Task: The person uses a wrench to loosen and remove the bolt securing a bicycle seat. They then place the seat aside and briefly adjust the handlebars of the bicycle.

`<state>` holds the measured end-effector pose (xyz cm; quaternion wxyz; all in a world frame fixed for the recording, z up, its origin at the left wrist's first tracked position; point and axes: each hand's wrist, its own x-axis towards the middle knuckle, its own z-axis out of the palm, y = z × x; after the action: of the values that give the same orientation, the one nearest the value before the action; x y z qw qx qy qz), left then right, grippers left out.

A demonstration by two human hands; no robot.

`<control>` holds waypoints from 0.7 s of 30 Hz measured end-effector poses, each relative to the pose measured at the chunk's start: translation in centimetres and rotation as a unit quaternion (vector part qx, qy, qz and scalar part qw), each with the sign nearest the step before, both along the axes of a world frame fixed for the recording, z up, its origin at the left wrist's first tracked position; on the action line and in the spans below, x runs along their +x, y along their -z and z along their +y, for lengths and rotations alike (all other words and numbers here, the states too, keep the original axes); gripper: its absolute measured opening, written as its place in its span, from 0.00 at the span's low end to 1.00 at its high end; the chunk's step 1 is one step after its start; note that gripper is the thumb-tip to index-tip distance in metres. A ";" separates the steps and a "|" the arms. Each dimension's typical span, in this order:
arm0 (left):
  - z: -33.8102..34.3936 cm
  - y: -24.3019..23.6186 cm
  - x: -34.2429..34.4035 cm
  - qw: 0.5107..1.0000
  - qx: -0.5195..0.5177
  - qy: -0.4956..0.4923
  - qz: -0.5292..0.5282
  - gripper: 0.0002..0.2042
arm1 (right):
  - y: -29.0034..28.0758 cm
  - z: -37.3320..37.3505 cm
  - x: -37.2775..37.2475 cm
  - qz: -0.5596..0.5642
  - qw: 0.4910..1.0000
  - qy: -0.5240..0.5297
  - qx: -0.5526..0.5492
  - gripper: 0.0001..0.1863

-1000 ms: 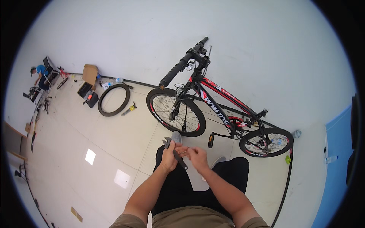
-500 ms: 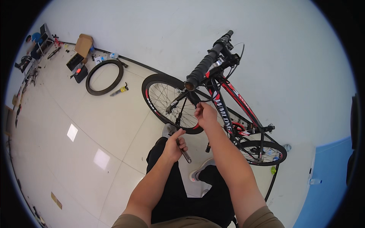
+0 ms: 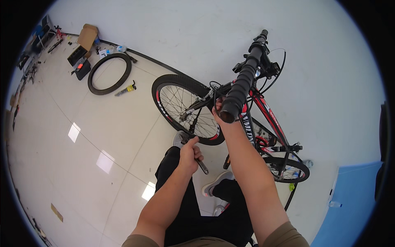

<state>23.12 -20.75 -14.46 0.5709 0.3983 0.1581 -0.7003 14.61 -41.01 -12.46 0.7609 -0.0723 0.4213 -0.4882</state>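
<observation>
My left hand (image 3: 190, 155) is closed round the middle of a metal wrench (image 3: 203, 166), whose far end lies near the front wheel's lower edge. The black and red bicycle (image 3: 247, 115) leans along the white wall, its spoked front wheel (image 3: 162, 92) toward the left. My right hand (image 3: 219, 112) reaches to the front end of the frame, by the fork and cables, with its fingers curled. The handlebar (image 3: 242, 82) with its ribbed black wrap passes over that hand and hides part of it, so what the fingers hold cannot be made out.
On the tiled floor at the left lie a loose tyre (image 3: 92, 78), a yellow-topped tool (image 3: 126, 90), a dark toolbox (image 3: 83, 69) and an open cardboard box (image 3: 87, 38). A blue surface (image 3: 354, 201) with a bottle (image 3: 335, 204) is at the right. A partly blurred person (image 3: 39, 31) sits far left.
The handlebar has swung, its near end moving right and toward me, now over my right hand. That hand has shifted slightly toward the frame. My left hand keeps the wrench in nearly the same place.
</observation>
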 end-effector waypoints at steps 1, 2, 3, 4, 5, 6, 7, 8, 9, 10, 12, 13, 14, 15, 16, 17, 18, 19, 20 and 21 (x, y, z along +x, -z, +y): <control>-0.1 0.0 0.2 1.000 0.000 -0.004 -0.001 0.09 | 0.4 -0.3 0.3 -0.015 1.000 -0.014 -0.014 0.04; -0.3 0.1 0.4 1.000 0.000 -0.008 -0.002 0.09 | 0.8 -0.3 0.3 -0.032 0.999 -0.029 -0.028 0.05; -0.4 0.1 0.6 1.000 0.000 -0.010 -0.002 0.10 | 1.3 -0.8 0.2 -0.038 0.998 -0.042 -0.026 0.06; -0.5 0.1 0.6 1.000 0.000 -0.010 -0.004 0.10 | 1.8 -1.2 0.0 -0.043 0.997 -0.054 -0.024 0.06; -0.6 0.0 0.5 1.000 -0.001 -0.010 -0.005 0.10 | 2.2 -1.7 -0.3 -0.048 0.996 -0.065 -0.022 0.07; -0.7 0.0 0.4 1.000 -0.001 -0.008 -0.007 0.10 | 2.7 -2.2 -0.8 -0.075 0.994 -0.078 -0.013 0.07; -0.8 0.0 0.3 1.000 -0.003 -0.004 -0.006 0.10 | 3.1 -2.7 -1.4 -0.102 0.991 -0.090 -0.004 0.07; -0.9 0.0 0.1 1.000 -0.005 0.001 -0.005 0.12 | 3.5 -3.2 -1.9 -0.128 0.987 -0.101 0.005 0.08; -0.8 0.1 0.2 1.000 -0.004 0.002 -0.006 0.14 | 3.4 -3.2 -1.3 -0.106 0.990 -0.088 0.008 0.07; -0.8 0.2 0.3 1.000 -0.002 -0.001 -0.004 0.11 | 3.3 -3.1 -0.5 -0.083 0.994 -0.075 0.011 0.07; -0.9 0.3 0.7 1.000 0.002 -0.010 0.000 0.12 | 2.9 -2.6 0.7 -0.061 0.997 -0.054 0.006 0.08; -0.8 0.3 0.9 1.000 0.004 -0.012 -0.005 0.13 | 2.4 -2.1 1.2 -0.062 0.997 -0.046 -0.001 0.08; -0.8 0.2 1.1 1.000 0.006 -0.014 -0.011 0.14 | 2.3 -1.9 1.7 -0.070 0.996 -0.049 -0.002 0.08; -0.9 -0.1 0.6 1.000 0.004 -0.007 -0.010 0.15 | 2.4 -2.1 0.6 -0.070 0.997 -0.041 -0.008 0.08; -1.0 -0.2 0.1 1.000 0.002 -0.001 -0.006 0.15 | 3.4 -2.5 -0.5 -0.075 0.996 -0.043 -0.007 0.08; -1.1 -0.2 -0.3 1.000 0.000 0.002 -0.004 0.16 | 4.7 -3.0 -1.5 -0.083 0.995 -0.048 -0.004 0.08; -1.1 -0.1 -0.2 1.000 0.000 -0.001 -0.004 0.16 | 5.7 -3.1 -1.8 -0.162 0.983 -0.080 -0.033 0.08; -1.1 -0.1 -0.1 1.000 0.000 -0.001 -0.004 0.17 | 6.6 -3.1 -2.4 -0.238 0.963 -0.111 -0.062 0.07; -1.0 -0.1 0.1 1.000 0.002 -0.002 -0.005 0.17 | 6.5 -2.7 -2.1 -0.238 0.963 -0.114 -0.056 0.07; -1.0 -0.1 0.2 1.000 0.002 -0.003 -0.004 0.18 | 6.1 -2.3 -2.0 -0.236 0.963 -0.116 -0.052 0.07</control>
<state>23.35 -21.75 -14.34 0.5726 0.4020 0.1580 -0.6968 12.63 -43.34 -18.60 0.8853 -0.0429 0.1927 -0.4210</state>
